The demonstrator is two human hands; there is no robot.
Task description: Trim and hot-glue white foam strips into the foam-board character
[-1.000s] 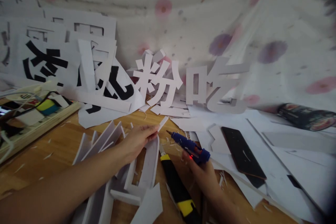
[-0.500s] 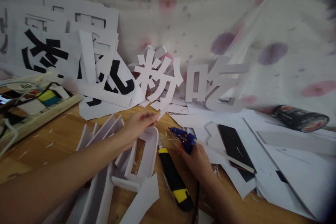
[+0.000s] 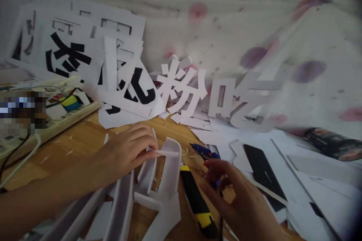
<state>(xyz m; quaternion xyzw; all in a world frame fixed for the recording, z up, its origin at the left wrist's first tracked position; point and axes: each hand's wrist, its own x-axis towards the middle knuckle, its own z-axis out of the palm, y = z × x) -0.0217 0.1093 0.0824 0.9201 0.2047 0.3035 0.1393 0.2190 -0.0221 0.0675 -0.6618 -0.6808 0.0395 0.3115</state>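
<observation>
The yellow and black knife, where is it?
The knife lies on the wooden table, low in the head view, right of centre, between the white letter piece and the right hand.

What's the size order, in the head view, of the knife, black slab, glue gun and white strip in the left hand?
Largest: knife and black slab, too alike to rank; the knife seems nearer.
Next: glue gun, partly hidden by the right hand.
Smallest: white strip.

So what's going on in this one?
A person's left hand pinches a thin white strip at the far end of a walled white piece. The right hand, fingers parted, is at the blue glue gun; contact is unclear. A yellow-and-black utility knife lies between the hands, and white cut-out characters stand behind.
</observation>
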